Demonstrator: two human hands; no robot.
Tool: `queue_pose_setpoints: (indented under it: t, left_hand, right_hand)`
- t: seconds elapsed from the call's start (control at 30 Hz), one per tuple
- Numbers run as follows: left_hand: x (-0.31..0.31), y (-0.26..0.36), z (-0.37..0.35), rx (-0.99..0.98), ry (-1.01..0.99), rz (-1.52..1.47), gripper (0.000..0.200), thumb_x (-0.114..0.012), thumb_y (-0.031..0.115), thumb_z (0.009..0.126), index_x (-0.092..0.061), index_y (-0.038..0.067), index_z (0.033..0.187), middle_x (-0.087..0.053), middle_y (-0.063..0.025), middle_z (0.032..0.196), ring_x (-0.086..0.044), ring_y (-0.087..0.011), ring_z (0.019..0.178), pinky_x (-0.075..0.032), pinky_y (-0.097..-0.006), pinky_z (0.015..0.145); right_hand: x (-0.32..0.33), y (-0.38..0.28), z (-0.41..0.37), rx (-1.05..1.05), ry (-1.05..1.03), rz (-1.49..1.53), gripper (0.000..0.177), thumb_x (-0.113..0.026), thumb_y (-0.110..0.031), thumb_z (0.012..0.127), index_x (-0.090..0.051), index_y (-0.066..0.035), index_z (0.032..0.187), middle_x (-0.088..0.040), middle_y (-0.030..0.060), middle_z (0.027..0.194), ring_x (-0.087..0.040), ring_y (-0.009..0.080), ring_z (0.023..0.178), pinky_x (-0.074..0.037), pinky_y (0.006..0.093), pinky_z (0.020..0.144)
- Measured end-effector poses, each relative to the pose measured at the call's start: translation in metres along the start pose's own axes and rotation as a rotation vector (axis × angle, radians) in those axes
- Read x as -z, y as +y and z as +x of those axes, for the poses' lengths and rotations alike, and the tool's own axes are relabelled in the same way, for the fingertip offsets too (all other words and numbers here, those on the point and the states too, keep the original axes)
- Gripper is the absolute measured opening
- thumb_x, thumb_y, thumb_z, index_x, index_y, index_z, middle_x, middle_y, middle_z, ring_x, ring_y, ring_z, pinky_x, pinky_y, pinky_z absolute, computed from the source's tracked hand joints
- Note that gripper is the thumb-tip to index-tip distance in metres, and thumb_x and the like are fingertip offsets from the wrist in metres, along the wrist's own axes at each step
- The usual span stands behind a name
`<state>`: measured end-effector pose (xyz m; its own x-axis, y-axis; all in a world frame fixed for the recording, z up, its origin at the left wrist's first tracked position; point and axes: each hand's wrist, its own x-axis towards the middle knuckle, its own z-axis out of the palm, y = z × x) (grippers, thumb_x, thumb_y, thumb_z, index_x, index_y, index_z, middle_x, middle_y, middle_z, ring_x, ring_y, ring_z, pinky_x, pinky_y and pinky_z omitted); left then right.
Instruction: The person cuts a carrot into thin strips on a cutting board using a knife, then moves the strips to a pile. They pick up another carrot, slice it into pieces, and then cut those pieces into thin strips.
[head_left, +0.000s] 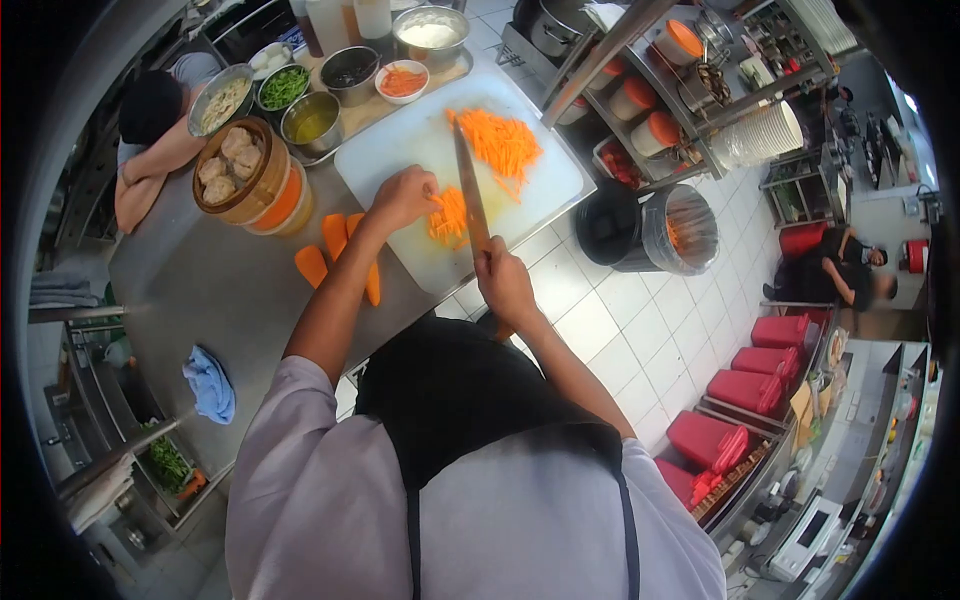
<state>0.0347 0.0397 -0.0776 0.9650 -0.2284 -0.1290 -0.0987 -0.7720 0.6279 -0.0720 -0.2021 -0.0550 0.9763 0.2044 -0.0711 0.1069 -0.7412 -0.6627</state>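
My right hand (503, 283) is wrapped round the handle of a large knife (468, 180), whose blade lies across the white cutting board (385, 150). Left of the blade, my left hand (405, 197) has its fingers drawn together at a small pile of cut carrot (448, 218); what they grip is too small to make out. A bigger heap of carrot strips (500, 145) is on the board beyond the blade. Several peeled carrot pieces (311, 266) rest on the metal table, beside and partly behind my left forearm.
A bamboo steamer (243, 205) with dumplings stands left of the board. Bowls of greens (284, 88), oil (312, 125) and carrot (402, 82) line the back. A blue cloth (209, 385) lies at left. A person (165, 130) leans on the table; lined bins (680, 230) stand right.
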Motion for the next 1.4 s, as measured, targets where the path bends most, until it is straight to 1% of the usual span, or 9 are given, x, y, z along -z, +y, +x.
queue_pose_setpoints:
  t: [0.1, 0.3, 0.5, 0.7, 0.8, 0.9, 1.0, 1.13, 1.4]
  left_hand:
    - [-0.002, -0.024, 0.011, 0.034, -0.135, -0.461, 0.024, -0.078, 0.014, 0.091, -0.072, 0.003, 0.112, -0.072, -0.0050, 0.102, -0.071, -0.0169, 0.093, -0.057, -0.0341, 0.086]
    - [0.000, -0.029, 0.007, 0.162, 0.145, -0.954, 0.020, -0.070, 0.015, 0.100, -0.071, -0.001, 0.112, -0.073, -0.0038, 0.099, -0.072, -0.0132, 0.090, -0.061, -0.0283, 0.082]
    - [-0.002, -0.032, -0.010, 0.257, 0.531, -0.980, 0.014, -0.072, 0.009, 0.098, -0.072, -0.002, 0.106, -0.072, -0.0062, 0.095, -0.074, -0.0144, 0.084, -0.062, -0.0237, 0.074]
    - [-0.019, -0.046, -0.028, 0.299, 0.674, -0.895, 0.012, -0.069, 0.008, 0.098, -0.073, 0.000, 0.104, -0.073, -0.0053, 0.092, -0.073, -0.0129, 0.083, -0.060, -0.0264, 0.074]
    - [-0.026, -0.038, -0.026, 0.172, 0.702, -0.812, 0.013, -0.063, 0.007, 0.099, -0.074, 0.002, 0.105, -0.074, -0.0033, 0.091, -0.072, -0.0117, 0.084, -0.059, -0.0268, 0.072]
    - [-0.026, -0.030, -0.018, 0.225, 0.313, -0.882, 0.020, -0.063, 0.009, 0.096, -0.075, 0.005, 0.112, -0.077, -0.0066, 0.094, -0.074, -0.0178, 0.086, -0.059, -0.0313, 0.074]
    - [0.005, 0.025, -0.012, 0.122, -0.011, -0.150, 0.032, -0.067, 0.011, 0.089, -0.075, 0.008, 0.120, -0.077, -0.0121, 0.100, -0.074, -0.0282, 0.092, -0.059, -0.0395, 0.080]
    - [0.008, 0.032, 0.001, -0.071, -0.062, 0.007, 0.041, -0.080, 0.017, 0.081, -0.075, 0.013, 0.121, -0.076, -0.0165, 0.104, -0.072, -0.0347, 0.103, -0.056, -0.0455, 0.089]
    - [0.013, -0.001, 0.027, -0.167, -0.145, 0.030, 0.032, -0.084, 0.023, 0.085, -0.076, 0.006, 0.111, -0.070, -0.0129, 0.093, -0.069, -0.0310, 0.092, -0.054, -0.0396, 0.086]
  right_hand:
    - [0.000, 0.004, -0.002, -0.006, -0.019, 0.004, 0.019, -0.060, -0.017, 0.101, -0.053, -0.001, 0.108, -0.068, 0.0292, 0.079, -0.067, 0.0501, 0.076, -0.052, 0.0597, 0.070]
    - [0.004, -0.002, -0.001, 0.007, -0.038, 0.005, 0.020, -0.061, -0.018, 0.101, -0.052, -0.002, 0.107, -0.068, 0.0283, 0.080, -0.068, 0.0494, 0.077, -0.051, 0.0598, 0.070]
    - [-0.012, -0.003, -0.001, 0.133, -0.097, -0.027, 0.021, -0.061, -0.017, 0.099, -0.050, 0.000, 0.104, -0.068, 0.0282, 0.075, -0.068, 0.0491, 0.072, -0.054, 0.0598, 0.068]
    - [-0.021, -0.006, -0.004, 0.143, -0.162, -0.059, 0.021, -0.060, -0.017, 0.099, -0.050, 0.001, 0.104, -0.067, 0.0293, 0.075, -0.069, 0.0496, 0.073, -0.054, 0.0598, 0.069]
    - [-0.017, -0.008, -0.002, 0.074, -0.080, -0.021, 0.020, -0.060, -0.016, 0.099, -0.051, 0.001, 0.104, -0.068, 0.0296, 0.076, -0.069, 0.0499, 0.074, -0.055, 0.0596, 0.070]
    - [-0.010, -0.004, 0.004, -0.013, -0.022, 0.039, 0.019, -0.060, -0.016, 0.099, -0.052, 0.000, 0.105, -0.068, 0.0296, 0.077, -0.069, 0.0501, 0.075, -0.054, 0.0598, 0.070]
    - [-0.002, 0.001, 0.006, -0.044, -0.002, 0.061, 0.020, -0.060, -0.018, 0.100, -0.053, 0.001, 0.105, -0.069, 0.0295, 0.078, -0.069, 0.0499, 0.075, -0.054, 0.0602, 0.071]
    - [-0.003, 0.010, -0.003, -0.033, -0.017, 0.026, 0.020, -0.060, -0.018, 0.101, -0.053, 0.001, 0.105, -0.069, 0.0296, 0.078, -0.069, 0.0503, 0.075, -0.054, 0.0601, 0.071]
    - [0.001, 0.026, -0.006, -0.039, 0.006, 0.040, 0.020, -0.060, -0.018, 0.102, -0.052, 0.000, 0.103, -0.069, 0.0288, 0.080, -0.069, 0.0498, 0.076, -0.053, 0.0600, 0.071]
